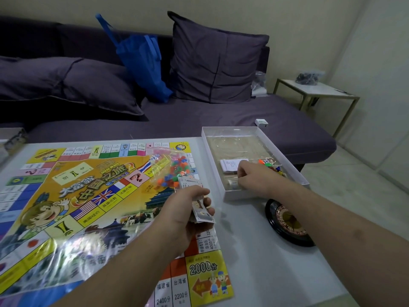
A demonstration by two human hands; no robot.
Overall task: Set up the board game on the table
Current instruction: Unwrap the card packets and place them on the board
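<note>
A colourful paper game board (88, 207) lies unfolded on the white table (254, 262). On its far right part rests a clear bag of small coloured plastic pieces (174, 171). My left hand (188, 209) hovers over the board's right edge, shut on a stack of cards (201, 209). My right hand (250, 176) reaches into the open white game box (221, 196), fingers curled at a pack of white cards (230, 166); whether it grips them I cannot tell. Small coloured tokens (271, 166) lie in the box beside that hand.
A black roulette-style spinner (287, 224) sits on the table under my right forearm. Behind the table stands a dark purple sofa (221, 116) with cushions, a blue bag (143, 63) and a small white box (261, 123). A side table (316, 89) stands far right.
</note>
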